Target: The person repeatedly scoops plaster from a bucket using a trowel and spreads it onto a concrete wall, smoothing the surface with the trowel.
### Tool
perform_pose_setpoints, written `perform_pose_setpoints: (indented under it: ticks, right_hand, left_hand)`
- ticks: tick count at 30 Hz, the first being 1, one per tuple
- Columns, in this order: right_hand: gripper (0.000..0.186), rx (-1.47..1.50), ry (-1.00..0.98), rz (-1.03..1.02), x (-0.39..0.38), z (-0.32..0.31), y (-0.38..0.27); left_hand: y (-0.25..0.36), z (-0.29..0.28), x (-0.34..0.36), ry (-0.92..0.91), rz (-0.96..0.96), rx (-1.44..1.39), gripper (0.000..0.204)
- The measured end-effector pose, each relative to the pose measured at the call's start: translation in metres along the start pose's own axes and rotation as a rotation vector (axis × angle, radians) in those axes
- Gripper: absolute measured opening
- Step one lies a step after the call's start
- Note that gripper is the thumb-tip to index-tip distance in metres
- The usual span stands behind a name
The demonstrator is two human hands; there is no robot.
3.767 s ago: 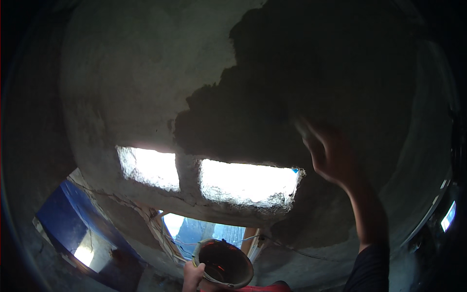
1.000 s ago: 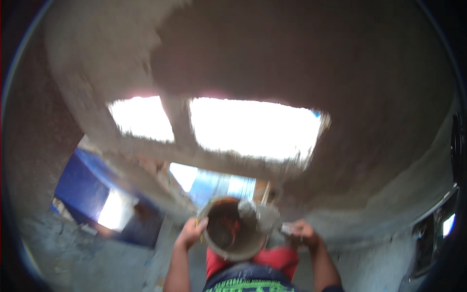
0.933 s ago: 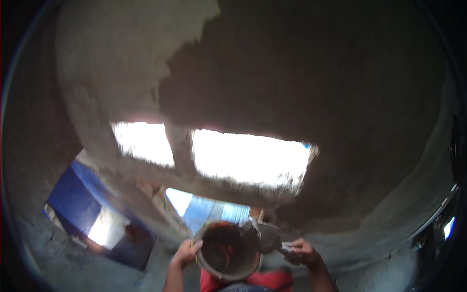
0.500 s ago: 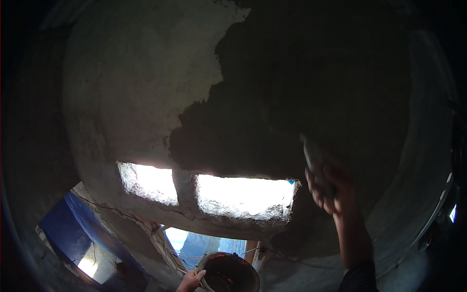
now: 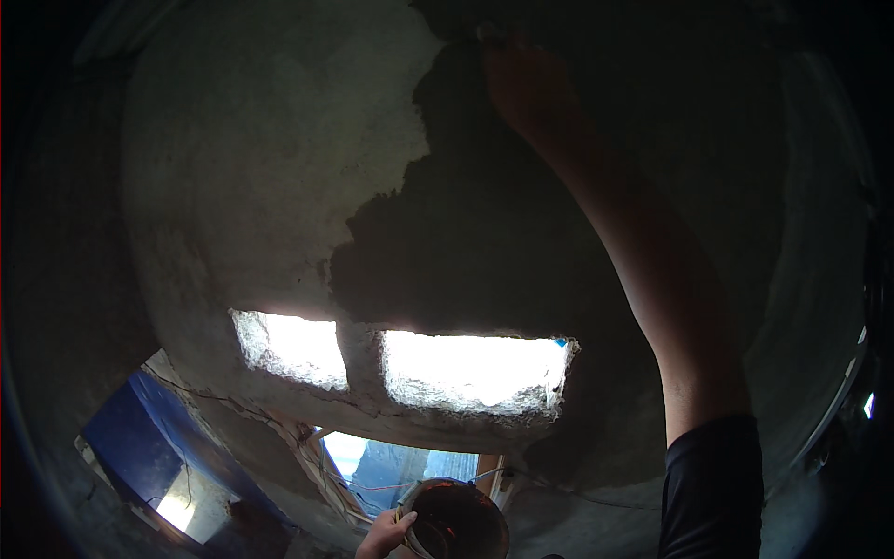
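My left hand [image 5: 386,535] grips the rim of a round, dark bucket [image 5: 466,517] at the bottom middle, its thumb over the edge. Reddish specks show on the bucket's dark inner side. High up, my right hand [image 5: 526,84] is closed on a trowel and lies against the dark, wet-looking plaster [image 5: 503,233]. The trowel is mostly lost in shadow; only a pale bit shows past the fingers. The plaster's ragged left edge meets a lighter grey, dry-looking wall surface [image 5: 270,158], close to the left of my right hand.
Two bright openings, a smaller one [image 5: 298,349] and a wider one [image 5: 475,373], pierce the wall below the plaster. Under them is a wood-framed window [image 5: 396,475] with a cable across it. A blue panel [image 5: 140,429] stands at the lower left.
My right hand has swept up and left with the trowel, from beside the wider opening to the upper plaster. My left hand and the bucket have shifted slightly right in view.
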State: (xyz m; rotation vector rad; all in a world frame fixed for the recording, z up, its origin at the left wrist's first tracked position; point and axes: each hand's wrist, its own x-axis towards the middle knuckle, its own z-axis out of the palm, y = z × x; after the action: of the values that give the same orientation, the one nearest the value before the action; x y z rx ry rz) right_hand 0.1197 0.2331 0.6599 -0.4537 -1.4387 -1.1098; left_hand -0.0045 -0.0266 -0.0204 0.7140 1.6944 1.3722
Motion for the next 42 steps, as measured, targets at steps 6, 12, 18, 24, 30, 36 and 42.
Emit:
perform_pose_setpoints:
  ticks: [6, 12, 18, 24, 30, 36, 42]
  right_hand:
    - [0.04, 0.101, -0.193, -0.121, -0.078, -0.03, -0.012]
    - [0.044, 0.504, -0.062, -0.12, -0.11, -0.052, 0.024]
    - [0.044, 0.161, -0.18, 0.168, 0.01, -0.012, 0.06]
    - [0.043, 0.196, -0.285, -0.049, 0.011, -0.006, -0.018]
    - [0.043, 0.458, -0.336, -0.065, -0.004, -0.038, -0.055]
    - [0.037, 0.251, -0.195, 0.043, 0.038, -0.037, 0.007]
    - [0.047, 0.035, -0.266, -0.092, -0.009, -0.011, 0.038]
  left_hand:
    - [0.021, -0.002, -0.011, -0.026, 0.014, 0.079, 0.031]
    - [0.022, -0.007, -0.022, 0.03, 0.02, -0.045, 0.028]
    - [0.033, -0.006, -0.028, 0.019, 0.032, 0.016, 0.029]
    - [0.026, -0.005, -0.022, 0.004, 0.042, 0.073, 0.031]
    - [0.017, -0.005, -0.016, -0.015, 0.032, 0.059, 0.031]
    - [0.017, -0.002, -0.018, 0.029, 0.053, 0.07, 0.031]
    - [0.028, -0.003, -0.018, 0.023, 0.045, 0.087, 0.03]
